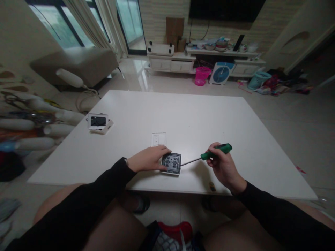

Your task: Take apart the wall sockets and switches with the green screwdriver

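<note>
My left hand [150, 158] grips the left side of a square wall socket [172, 163], its dark inner side facing up near the front edge of the white table. In my right hand [222, 167] is a screwdriver [216, 151] with a green and black handle. Its long metal shaft slopes down to the left, and the tip meets the right edge of the socket. Just beyond my left hand lies a flat white faceplate [158, 139] with a socket outline on it. My left fingertips cover part of the socket's left edge.
A small open box [98, 122] with a black item inside sits at the table's left edge. By the front edge lies a small brownish object [211, 186]. Beyond the white table [183, 108] stand a pink basket [202, 75] and a blue fan [221, 73].
</note>
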Demonstrator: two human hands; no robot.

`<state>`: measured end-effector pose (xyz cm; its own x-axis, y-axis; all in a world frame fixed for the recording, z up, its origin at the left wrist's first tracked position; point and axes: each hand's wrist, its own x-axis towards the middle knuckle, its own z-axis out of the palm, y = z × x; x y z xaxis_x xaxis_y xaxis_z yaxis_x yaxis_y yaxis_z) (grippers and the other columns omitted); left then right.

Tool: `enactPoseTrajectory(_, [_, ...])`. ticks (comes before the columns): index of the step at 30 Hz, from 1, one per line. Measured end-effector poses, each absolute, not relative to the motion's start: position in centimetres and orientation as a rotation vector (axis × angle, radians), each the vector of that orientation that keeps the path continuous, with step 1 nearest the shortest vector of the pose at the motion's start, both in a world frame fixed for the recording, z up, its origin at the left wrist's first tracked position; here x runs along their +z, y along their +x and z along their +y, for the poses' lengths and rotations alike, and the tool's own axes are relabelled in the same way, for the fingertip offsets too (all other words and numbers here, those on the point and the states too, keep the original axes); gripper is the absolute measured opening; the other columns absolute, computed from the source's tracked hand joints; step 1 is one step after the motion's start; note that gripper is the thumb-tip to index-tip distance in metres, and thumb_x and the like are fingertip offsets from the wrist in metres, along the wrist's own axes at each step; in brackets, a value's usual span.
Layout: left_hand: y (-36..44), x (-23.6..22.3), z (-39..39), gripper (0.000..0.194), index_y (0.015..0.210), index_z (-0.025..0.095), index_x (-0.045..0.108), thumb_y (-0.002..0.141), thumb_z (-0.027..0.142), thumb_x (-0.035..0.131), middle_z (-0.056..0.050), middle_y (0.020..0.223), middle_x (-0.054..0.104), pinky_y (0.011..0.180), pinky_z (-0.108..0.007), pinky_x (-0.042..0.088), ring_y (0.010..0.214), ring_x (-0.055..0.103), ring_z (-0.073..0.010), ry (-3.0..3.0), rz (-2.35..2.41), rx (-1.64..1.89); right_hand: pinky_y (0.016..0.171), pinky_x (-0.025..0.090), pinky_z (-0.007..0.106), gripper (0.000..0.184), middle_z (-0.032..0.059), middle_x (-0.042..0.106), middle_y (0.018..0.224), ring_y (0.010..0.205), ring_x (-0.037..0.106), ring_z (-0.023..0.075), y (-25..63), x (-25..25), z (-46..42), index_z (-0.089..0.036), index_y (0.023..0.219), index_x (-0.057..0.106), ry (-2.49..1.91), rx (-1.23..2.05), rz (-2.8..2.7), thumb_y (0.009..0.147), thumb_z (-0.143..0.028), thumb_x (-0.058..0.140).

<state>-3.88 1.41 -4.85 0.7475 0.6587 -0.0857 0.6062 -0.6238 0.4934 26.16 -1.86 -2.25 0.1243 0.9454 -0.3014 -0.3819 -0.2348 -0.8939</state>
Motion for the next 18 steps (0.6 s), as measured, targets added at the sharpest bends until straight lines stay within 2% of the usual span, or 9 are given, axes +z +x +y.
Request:
enactPoseTrajectory(5, [-3.71, -4.89, 1.58, 0.040, 0.128, 0.019, 0.062, 0.092, 0.029, 0.073, -0.011, 0.121, 0.069, 0.096, -0.042, 0.055, 0.111, 0.067, -0.0285, 2.450, 0.952, 0.132, 0.040, 0.036, 0.017, 0.036, -0.0044, 0.062, 0.065, 0.050, 0.054, 0.0082, 26.18, -2.30, -2.24, -0.021, 0.073, 0.060, -1.189, 1.417, -0.707, 0.060, -0.035, 0.090])
enactPoseTrajectory(18, [-3.50, -5.07, 1.77, 0.040, 0.131, 0.016, 0.068, 0.095, 0.031, 0.072, -0.013, 0.126, 0.072, 0.105, -0.045, 0.054, 0.119, 0.068, -0.0296, 2.470, 0.969, 0.127, 0.040, 0.035, 0.018, 0.032, -0.0045, 0.061, 0.066, 0.050, 0.054, 0.0082, 26.19, -2.35, -2.40, -0.022, 0.074, 0.061, -1.180, 1.417, -0.735, 0.062, -0.033, 0.089])
